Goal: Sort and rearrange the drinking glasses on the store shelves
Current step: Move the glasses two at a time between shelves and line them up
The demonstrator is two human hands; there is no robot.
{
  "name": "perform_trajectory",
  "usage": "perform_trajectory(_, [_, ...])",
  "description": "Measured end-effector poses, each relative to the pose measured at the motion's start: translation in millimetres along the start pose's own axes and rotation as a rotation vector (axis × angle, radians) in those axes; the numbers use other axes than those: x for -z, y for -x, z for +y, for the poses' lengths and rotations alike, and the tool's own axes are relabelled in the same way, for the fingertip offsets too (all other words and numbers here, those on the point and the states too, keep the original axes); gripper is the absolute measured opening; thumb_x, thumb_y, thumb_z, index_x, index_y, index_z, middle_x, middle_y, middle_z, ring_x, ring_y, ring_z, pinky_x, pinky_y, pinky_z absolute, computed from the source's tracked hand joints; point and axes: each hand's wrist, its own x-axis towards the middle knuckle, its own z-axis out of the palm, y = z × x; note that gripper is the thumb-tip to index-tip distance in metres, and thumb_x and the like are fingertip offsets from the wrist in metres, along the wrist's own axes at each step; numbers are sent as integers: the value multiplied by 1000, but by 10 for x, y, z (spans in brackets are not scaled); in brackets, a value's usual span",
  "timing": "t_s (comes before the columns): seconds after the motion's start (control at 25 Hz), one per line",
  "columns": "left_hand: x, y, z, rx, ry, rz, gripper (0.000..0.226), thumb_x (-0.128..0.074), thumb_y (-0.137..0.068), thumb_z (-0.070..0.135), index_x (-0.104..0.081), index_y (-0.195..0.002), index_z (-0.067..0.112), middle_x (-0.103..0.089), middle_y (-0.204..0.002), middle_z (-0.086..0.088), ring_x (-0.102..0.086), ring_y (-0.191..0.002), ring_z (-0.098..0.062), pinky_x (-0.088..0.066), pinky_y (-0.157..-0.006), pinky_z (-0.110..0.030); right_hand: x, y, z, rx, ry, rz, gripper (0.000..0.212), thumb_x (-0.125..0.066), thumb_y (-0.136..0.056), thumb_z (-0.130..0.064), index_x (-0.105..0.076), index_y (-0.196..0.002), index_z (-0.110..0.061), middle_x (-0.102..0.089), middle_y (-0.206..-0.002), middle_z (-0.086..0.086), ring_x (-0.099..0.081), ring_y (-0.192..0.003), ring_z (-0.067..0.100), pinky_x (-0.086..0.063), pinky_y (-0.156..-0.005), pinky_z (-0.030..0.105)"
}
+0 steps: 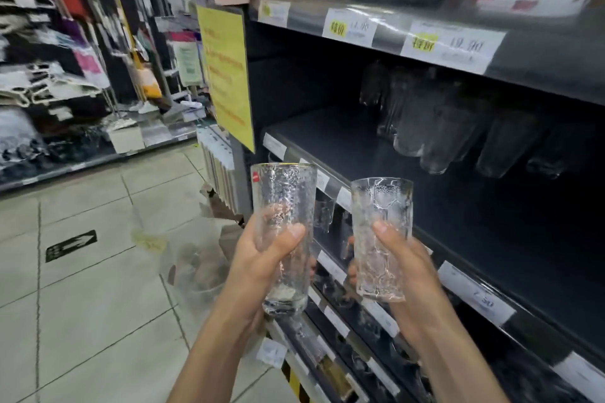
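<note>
My left hand (262, 252) grips a tall clear textured glass (283, 199) with a thin gold rim and a small red sticker, held upright. My right hand (402, 258) holds a shorter clear patterned glass (381, 206), also upright. Both glasses hover in front of the dark middle shelf (343, 141), near its front edge. Several clear glasses (435, 127) stand in a group toward the back right of that shelf. The left part of the shelf surface is bare.
The upper shelf (393, 26) carries price labels and boxed goods. Lower shelves (343, 330) hold more glassware behind price tags. A yellow sign (226, 72) hangs at the shelf end. A tiled aisle floor (82, 288) lies to the left, with racks of goods beyond.
</note>
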Motion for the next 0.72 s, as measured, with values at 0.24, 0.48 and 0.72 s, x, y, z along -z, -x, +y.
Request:
perform_trajectory(0.24, [-102, -1071, 99, 5, -20, -118, 81, -88, -58, 62, -57, -128, 36, -65, -127, -16, -63, -109, -47, -44, -98, -69, -65, -804, -116, 22, -37, 76, 114, -80, -45, -81, -50, -142, -30, -59, -140, 6, -54, -130, 36, -38, -109, 62])
perform_trajectory(0.48, [-210, -1774, 65, 27, 21, -214, 80, -89, -61, 56, -56, -130, 33, -67, -126, -13, -72, -95, -35, -53, -91, -57, -36, -1165, -228, 74, -119, 238, 112, -86, -47, -73, -46, -144, -34, -65, -133, -1, -63, -121, 27, -49, -100, 57])
perform_trajectory(0.72, [-311, -2279, 64, 116, -28, -418, 103, -90, -54, 62, -49, -139, 20, -58, -133, -27, -67, -100, -45, -53, -87, -62, -22, -1226, -182, 189, -175, 458, 98, -85, -58, -52, -45, -144, -27, -70, -125, -1, -64, -117, 31, -48, -102, 56])
